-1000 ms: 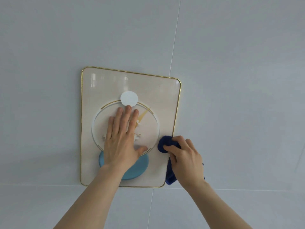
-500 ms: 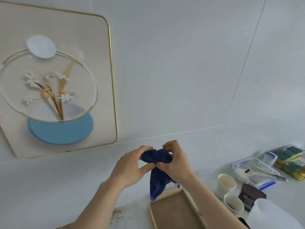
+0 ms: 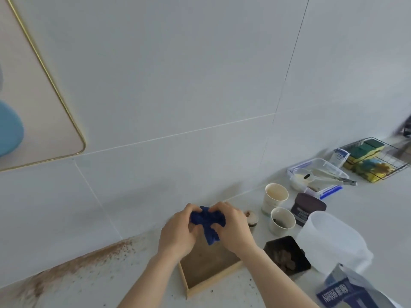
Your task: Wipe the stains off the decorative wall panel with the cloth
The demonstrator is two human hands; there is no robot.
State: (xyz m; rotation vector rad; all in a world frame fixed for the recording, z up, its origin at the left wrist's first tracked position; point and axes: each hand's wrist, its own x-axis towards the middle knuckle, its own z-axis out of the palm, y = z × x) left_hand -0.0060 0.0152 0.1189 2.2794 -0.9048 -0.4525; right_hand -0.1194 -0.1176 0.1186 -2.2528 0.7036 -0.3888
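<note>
A crumpled dark blue cloth (image 3: 208, 221) is bunched between both my hands above a shallow wooden tray (image 3: 206, 274) on the counter. My left hand (image 3: 178, 232) grips its left side and my right hand (image 3: 233, 230) grips its right side. Only the lower right corner of the beige, gold-rimmed decorative wall panel (image 3: 40, 112) shows, at the far left edge, well away from my hands. Part of its blue disc (image 3: 9, 130) is visible.
Brown powder stains (image 3: 73, 267) spread over the counter at lower left. To the right stand two paper cups (image 3: 275, 196), a dark jar (image 3: 308, 207), a black box (image 3: 287, 255), a translucent jug (image 3: 333, 241), a plastic container (image 3: 318, 176), and a wire rack of sponges (image 3: 371, 161).
My left hand left the panel and joined the right on the cloth. Both hands came down from the wall to above the wooden tray, and my view swung right and downward.
</note>
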